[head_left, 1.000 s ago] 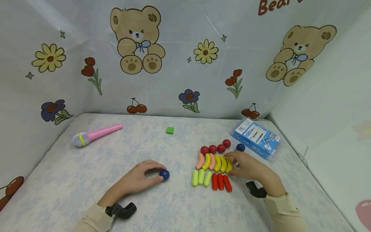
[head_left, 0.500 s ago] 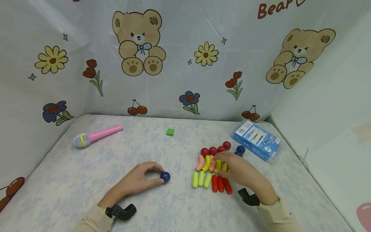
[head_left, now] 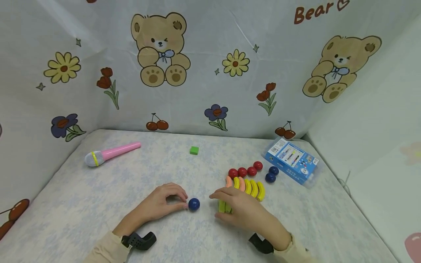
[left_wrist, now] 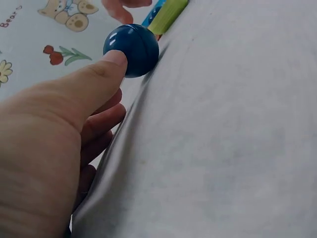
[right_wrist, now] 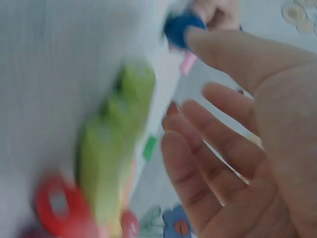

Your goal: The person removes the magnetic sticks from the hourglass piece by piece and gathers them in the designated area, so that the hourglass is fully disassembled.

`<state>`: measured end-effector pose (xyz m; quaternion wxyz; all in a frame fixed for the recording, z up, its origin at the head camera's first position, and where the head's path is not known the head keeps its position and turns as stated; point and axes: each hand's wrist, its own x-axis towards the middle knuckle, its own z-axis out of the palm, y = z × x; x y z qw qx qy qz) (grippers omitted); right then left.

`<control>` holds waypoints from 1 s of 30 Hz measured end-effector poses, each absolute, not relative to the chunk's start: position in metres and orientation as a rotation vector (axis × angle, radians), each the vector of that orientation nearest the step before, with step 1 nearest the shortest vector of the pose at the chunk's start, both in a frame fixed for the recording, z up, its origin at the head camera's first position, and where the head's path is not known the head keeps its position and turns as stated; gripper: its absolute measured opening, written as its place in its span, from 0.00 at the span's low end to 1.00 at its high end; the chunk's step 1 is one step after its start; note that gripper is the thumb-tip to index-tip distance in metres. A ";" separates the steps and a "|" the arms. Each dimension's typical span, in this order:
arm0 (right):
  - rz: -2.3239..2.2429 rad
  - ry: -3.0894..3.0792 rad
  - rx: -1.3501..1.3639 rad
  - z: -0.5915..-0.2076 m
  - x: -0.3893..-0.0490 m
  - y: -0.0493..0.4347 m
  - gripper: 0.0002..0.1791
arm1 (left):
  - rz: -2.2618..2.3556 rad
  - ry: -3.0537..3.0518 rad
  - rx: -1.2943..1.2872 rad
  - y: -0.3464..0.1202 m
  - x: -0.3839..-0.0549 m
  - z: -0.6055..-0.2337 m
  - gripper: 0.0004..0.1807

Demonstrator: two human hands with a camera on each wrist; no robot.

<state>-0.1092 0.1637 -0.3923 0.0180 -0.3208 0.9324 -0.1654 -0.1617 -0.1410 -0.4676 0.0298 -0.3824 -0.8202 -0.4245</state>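
Observation:
A dark blue ball [head_left: 194,204] sits on the table right at the fingertips of my left hand [head_left: 161,202]. In the left wrist view the left thumb tip overlaps the ball [left_wrist: 132,50], and the other fingers are loosely bent behind. My right hand [head_left: 245,210] hovers over the light green sticks [head_left: 222,206], hiding most of them and the red sticks in the head view. In the right wrist view its fingers are spread with nothing between them; the green sticks [right_wrist: 114,139] and red sticks [right_wrist: 62,206] show blurred beside it.
Behind the sticks lie yellow and pink curved pieces [head_left: 254,188], a row of red balls [head_left: 242,172] and two more blue balls [head_left: 270,178]. A blue box [head_left: 291,159] stands back right, a green block [head_left: 194,150] back centre, a pink toy microphone [head_left: 113,153] back left.
My right hand has moved left from the curved pieces toward the near blue ball, and a second blue ball is revealed near the box. The near ball has shifted slightly right, out of the left fingers.

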 end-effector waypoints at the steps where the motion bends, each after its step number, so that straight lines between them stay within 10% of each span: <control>1: -0.521 2.898 -1.034 -0.395 -0.108 0.159 0.25 | -1.304 -2.532 -1.177 -0.141 -0.162 -0.467 0.04; 30: -0.540 2.871 -1.191 -0.411 -0.100 0.135 0.17 | -1.310 -2.503 -1.175 -0.139 -0.162 -0.469 0.04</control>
